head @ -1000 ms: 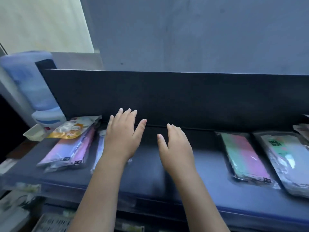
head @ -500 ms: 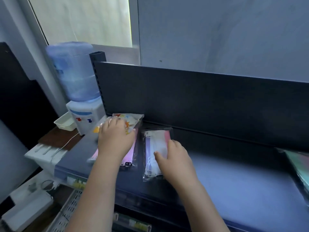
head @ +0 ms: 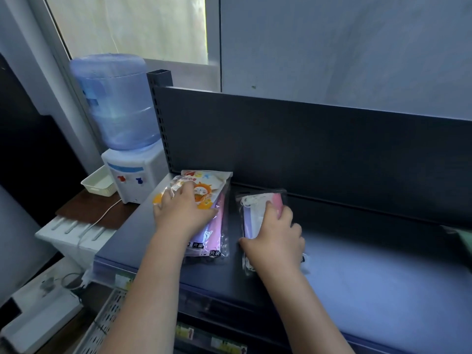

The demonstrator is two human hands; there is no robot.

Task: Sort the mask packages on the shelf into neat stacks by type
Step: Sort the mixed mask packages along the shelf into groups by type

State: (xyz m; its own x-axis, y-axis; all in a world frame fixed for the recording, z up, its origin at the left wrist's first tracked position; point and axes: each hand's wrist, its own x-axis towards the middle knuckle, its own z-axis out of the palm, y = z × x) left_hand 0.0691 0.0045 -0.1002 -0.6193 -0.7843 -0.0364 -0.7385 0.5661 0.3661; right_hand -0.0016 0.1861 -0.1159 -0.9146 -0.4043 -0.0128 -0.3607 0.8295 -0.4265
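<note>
At the left end of the dark shelf (head: 370,272) lies a pile of mask packages. On top is a cartoon-print package (head: 204,186) in orange and white, over pink and purple packages (head: 215,233). My left hand (head: 182,213) lies on this pile, fingers curled over the cartoon package. To the right, apart from the pile, sits a clear package of white, purple and pink masks (head: 255,213). My right hand (head: 274,241) presses flat on its lower half. A green package (head: 464,237) shows at the far right edge.
The shelf's dark back panel (head: 319,159) rises behind the packages. A water dispenser (head: 120,129) and a small white tray (head: 98,183) stand to the left, beyond the shelf end. Lower shelf racks (head: 107,320) lie below the front edge.
The view has swung left. My left hand moved onto the cartoon package on the pile and my right hand slid over the clear package beside it.
</note>
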